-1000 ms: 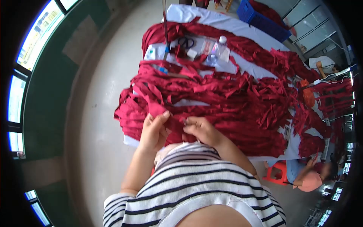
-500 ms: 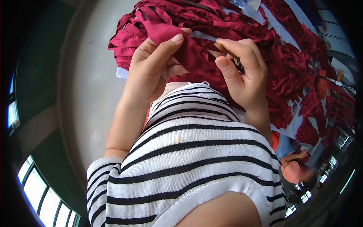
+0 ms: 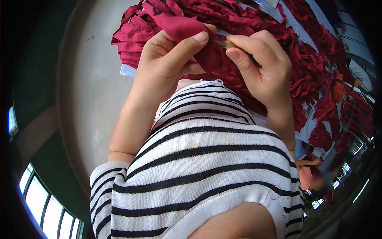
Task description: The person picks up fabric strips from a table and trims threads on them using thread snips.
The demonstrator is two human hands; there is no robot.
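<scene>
My left hand (image 3: 171,57) pinches a dark red strip of fabric (image 3: 181,28) between thumb and fingers, and a folded part of it hangs below the thumb. Close on the right, my right hand (image 3: 264,65) is closed around small thread snips (image 3: 223,43). Their tips point left at the fabric's edge, just beside my left fingertips. Most of the snips is hidden behind my fingers.
A large heap of red fabric pieces (image 3: 306,71) covers the table beyond my hands, with white sheet (image 3: 314,36) showing between them. At the lower right another person (image 3: 305,175) sits farther off. Grey floor (image 3: 89,79) lies on the left.
My left hand has shifted slightly right with the fabric. The right hand has turned and its fingers have closed more, with the snips' tips now at the fabric's edge.
</scene>
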